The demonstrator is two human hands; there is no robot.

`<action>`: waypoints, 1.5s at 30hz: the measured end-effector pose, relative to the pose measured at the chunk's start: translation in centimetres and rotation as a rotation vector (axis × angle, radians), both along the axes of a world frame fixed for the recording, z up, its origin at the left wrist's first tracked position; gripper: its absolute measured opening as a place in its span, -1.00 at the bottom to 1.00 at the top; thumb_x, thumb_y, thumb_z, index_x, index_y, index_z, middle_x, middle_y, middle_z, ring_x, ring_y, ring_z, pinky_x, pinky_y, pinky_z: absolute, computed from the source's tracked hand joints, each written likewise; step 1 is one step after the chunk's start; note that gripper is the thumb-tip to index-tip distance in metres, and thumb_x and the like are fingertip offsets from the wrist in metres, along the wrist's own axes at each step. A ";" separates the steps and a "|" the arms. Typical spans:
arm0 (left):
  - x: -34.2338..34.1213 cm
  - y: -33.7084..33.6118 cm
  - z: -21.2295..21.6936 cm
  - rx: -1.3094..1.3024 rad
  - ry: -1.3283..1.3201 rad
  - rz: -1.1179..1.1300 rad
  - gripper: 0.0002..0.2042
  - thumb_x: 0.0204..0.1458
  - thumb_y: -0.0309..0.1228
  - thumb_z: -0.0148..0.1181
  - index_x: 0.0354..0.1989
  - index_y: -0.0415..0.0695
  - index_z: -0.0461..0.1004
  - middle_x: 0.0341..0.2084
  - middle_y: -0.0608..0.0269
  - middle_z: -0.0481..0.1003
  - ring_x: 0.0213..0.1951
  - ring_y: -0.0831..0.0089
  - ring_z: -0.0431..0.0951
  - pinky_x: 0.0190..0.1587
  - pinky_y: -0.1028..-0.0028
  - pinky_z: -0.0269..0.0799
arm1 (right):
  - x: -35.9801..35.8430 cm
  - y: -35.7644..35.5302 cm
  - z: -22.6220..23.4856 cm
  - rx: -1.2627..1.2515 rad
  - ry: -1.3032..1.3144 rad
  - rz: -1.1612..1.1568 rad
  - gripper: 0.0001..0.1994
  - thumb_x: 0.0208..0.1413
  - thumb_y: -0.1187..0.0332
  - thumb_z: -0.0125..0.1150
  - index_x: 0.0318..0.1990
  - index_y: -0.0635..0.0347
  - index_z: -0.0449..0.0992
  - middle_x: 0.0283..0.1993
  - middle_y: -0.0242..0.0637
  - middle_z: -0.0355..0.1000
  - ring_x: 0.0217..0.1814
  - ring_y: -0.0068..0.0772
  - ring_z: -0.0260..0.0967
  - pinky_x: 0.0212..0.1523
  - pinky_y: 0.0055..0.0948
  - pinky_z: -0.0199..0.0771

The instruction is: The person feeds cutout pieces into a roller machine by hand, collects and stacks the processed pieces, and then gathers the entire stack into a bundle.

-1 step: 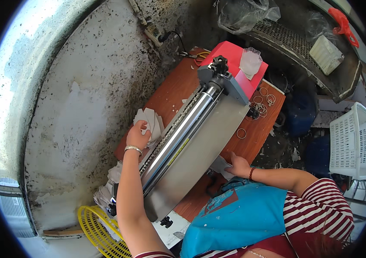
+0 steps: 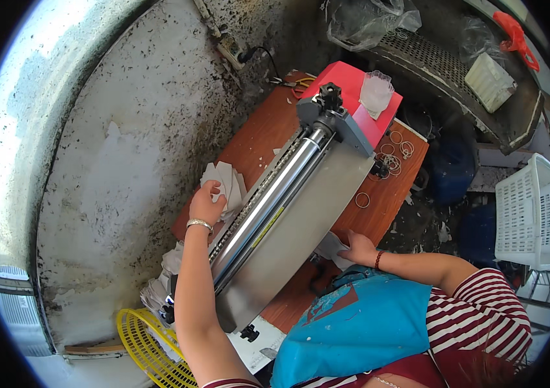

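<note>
Between the stained wall and me, a roller machine with a bright steel roller [image 2: 277,196] and a broad steel plate [image 2: 307,226] lies diagonally across the brown table. My left arm reaches over the near end of the machine. Beyond the roller, my left hand [image 2: 206,204] has its fingers curled at the edge of a fanned stack of thin white sheets [image 2: 228,180]. On the near side, my right hand [image 2: 359,248] grips thin white pieces [image 2: 330,249] beside the plate's edge, the thumb on top. The far part of those pieces disappears beneath the plate.
A red housing [image 2: 351,84] carrying a clear plastic cup [image 2: 376,94] caps the machine's far end. Several pale rings [image 2: 389,161] lie on the table [image 2: 378,210]. A yellow basket [image 2: 138,339] stands lower left, a white basket [image 2: 528,213] at right. Crumpled white scraps [image 2: 158,288] sit by the wall.
</note>
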State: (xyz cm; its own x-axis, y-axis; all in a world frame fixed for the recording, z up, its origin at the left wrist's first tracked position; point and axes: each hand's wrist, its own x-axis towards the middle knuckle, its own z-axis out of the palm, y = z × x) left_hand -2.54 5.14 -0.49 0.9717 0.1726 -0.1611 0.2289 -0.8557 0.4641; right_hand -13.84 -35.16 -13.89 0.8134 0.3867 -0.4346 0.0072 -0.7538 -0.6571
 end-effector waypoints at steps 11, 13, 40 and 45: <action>-2.6 -1.1 1.2 -0.171 -0.114 0.027 -0.63 -0.06 -0.45 0.19 0.00 -0.13 0.46 -0.26 0.20 0.56 -0.34 0.39 0.54 -0.21 0.37 0.49 | 1.2 -2.3 2.2 0.069 -0.125 0.119 -0.65 -0.05 0.24 0.23 -0.12 0.24 0.46 -0.30 0.04 0.52 -0.17 0.10 0.48 -0.15 -0.06 0.47; -3.1 -1.4 1.5 -0.203 -0.115 0.033 -0.62 -0.06 -0.43 0.20 0.00 -0.12 0.46 -0.26 0.20 0.56 -0.33 0.36 0.55 -0.21 0.35 0.49 | 2.0 -3.7 3.3 0.086 -0.155 0.176 -0.63 -0.03 0.24 0.22 -0.10 0.26 0.43 -0.28 0.02 0.53 -0.18 0.11 0.49 -0.15 -0.06 0.47; -4.3 -3.1 1.5 -0.316 -0.100 0.007 -0.62 -0.02 -0.51 0.16 0.04 -0.20 0.44 -0.23 0.14 0.57 -0.38 0.51 0.55 -0.27 0.50 0.49 | -1.7 0.8 -0.9 -0.074 -0.128 0.163 -0.54 -0.11 0.35 0.26 0.01 0.21 0.34 -0.14 0.05 0.44 -0.04 0.17 0.41 -0.06 0.02 0.42; -4.5 -3.4 1.4 -0.369 -0.130 0.031 -0.63 -0.04 -0.48 0.16 0.01 -0.17 0.47 -0.26 0.16 0.58 -0.43 0.45 0.57 -0.29 0.44 0.49 | -1.9 0.5 -1.0 -0.102 -0.158 0.194 -0.64 -0.11 0.31 0.27 -0.11 0.20 0.45 -0.19 0.01 0.48 -0.04 0.08 0.42 -0.06 0.00 0.39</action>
